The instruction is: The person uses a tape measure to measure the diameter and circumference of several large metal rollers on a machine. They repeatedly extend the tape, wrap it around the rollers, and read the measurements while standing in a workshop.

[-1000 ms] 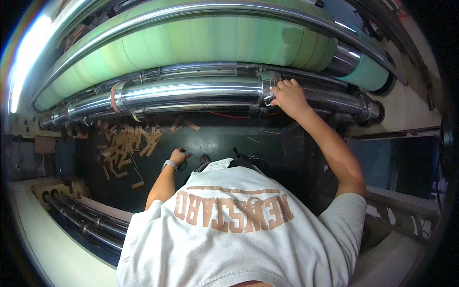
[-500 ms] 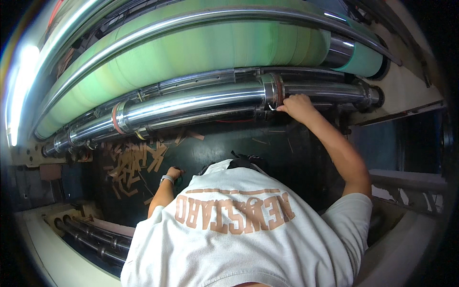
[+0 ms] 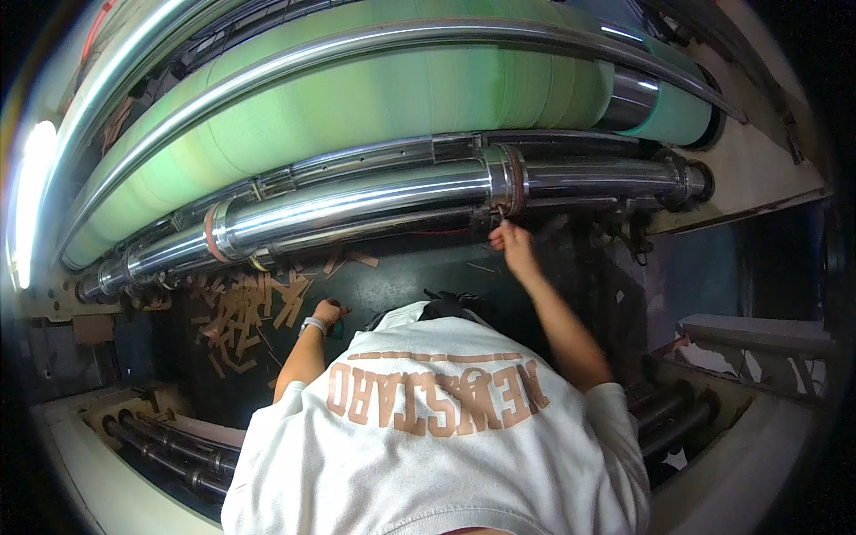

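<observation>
At the underside of the right-hand metal collar (image 3: 493,178) on the chrome shaft (image 3: 357,198), my right hand (image 3: 514,248) is closed on a thin metal hex key (image 3: 503,215). The key's upper end meets the collar's lower edge, beside a reddish-brown ring (image 3: 516,178). Lower and to the left, my left hand (image 3: 328,312) hangs in front of my body, its fingers curled. Something dark greenish shows beneath those fingers, too small to make out. A pale band (image 3: 315,323) circles the left wrist.
Beyond the shaft lies a large green drum (image 3: 383,94) with a chrome bar (image 3: 357,45) across it. A second collar (image 3: 218,230) sits further left. Brown cardboard strips (image 3: 239,312) litter the dark floor. Dark rollers (image 3: 174,450) run behind me on the left.
My right hand has moved down and left, from beside the ring to below the collar, with the elbow drawn in. The key has turned to point up. My left hand has risen slightly.
</observation>
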The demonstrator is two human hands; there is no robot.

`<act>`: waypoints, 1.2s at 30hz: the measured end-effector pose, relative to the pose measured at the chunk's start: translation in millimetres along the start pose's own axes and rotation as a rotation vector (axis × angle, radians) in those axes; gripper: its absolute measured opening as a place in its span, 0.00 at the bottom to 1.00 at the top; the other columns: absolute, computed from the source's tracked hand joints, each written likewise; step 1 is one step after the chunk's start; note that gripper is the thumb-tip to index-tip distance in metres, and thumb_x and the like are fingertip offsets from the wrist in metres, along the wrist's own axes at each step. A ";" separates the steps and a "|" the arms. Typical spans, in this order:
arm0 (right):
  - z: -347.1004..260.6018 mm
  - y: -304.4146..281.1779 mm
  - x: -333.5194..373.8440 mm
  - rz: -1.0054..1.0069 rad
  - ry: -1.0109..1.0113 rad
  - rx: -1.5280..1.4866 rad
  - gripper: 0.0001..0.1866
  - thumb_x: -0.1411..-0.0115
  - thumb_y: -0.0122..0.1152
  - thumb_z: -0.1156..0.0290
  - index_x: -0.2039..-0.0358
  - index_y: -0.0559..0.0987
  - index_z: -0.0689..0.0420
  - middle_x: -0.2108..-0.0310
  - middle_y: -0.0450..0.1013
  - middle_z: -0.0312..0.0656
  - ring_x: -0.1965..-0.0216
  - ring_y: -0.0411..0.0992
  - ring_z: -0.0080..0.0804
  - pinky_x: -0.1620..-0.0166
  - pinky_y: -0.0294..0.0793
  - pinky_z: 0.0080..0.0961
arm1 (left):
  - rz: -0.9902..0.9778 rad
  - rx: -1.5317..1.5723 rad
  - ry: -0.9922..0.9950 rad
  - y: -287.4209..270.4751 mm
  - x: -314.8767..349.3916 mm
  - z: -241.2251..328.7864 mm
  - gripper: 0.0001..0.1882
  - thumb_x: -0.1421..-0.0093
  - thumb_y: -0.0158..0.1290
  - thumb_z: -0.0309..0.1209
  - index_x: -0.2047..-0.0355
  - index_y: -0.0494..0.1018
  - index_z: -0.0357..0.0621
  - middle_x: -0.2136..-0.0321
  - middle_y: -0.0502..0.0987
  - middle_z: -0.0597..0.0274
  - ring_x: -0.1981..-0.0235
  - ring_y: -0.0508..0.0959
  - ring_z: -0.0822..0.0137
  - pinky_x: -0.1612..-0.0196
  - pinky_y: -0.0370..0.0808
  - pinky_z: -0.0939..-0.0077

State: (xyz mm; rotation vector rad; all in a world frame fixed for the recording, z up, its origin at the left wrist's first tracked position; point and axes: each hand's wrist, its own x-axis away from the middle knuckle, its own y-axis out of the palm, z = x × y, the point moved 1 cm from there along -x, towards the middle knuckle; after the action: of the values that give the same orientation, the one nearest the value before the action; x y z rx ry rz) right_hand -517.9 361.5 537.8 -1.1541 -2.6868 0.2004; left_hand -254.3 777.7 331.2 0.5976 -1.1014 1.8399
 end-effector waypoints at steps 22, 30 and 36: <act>-167.6 14.8 -32.1 -0.373 -0.032 0.939 0.26 0.45 0.46 0.51 0.84 0.75 0.62 0.84 0.72 0.45 0.80 0.73 0.33 0.74 0.70 0.29 | 0.138 0.318 -0.379 36.9 59.6 -69.9 0.33 0.58 0.60 0.37 0.55 0.63 0.27 0.58 0.70 0.46 0.58 0.71 0.57 0.57 0.68 0.71; -169.0 7.6 -57.1 -0.190 -0.786 1.236 0.20 0.55 0.53 0.52 0.86 0.73 0.58 0.86 0.70 0.46 0.81 0.71 0.42 0.77 0.68 0.35 | 0.143 0.409 -0.195 71.6 51.0 5.6 0.22 0.56 0.59 0.34 0.65 0.70 0.28 0.73 0.73 0.56 0.73 0.71 0.66 0.70 0.67 0.75; -168.1 -12.4 -69.5 -0.225 -0.839 1.122 0.20 0.58 0.55 0.51 0.86 0.69 0.58 0.84 0.70 0.44 0.80 0.70 0.41 0.76 0.67 0.35 | 0.145 0.261 -0.192 101.9 64.4 54.8 0.24 0.58 0.60 0.37 0.65 0.71 0.30 0.69 0.75 0.51 0.67 0.74 0.60 0.63 0.69 0.72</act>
State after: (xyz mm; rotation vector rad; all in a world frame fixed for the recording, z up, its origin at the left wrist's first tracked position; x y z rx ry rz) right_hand -438.8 309.4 693.5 -0.4019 -2.4141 2.1648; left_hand -376.6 736.4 360.9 0.8803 -1.0585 2.1057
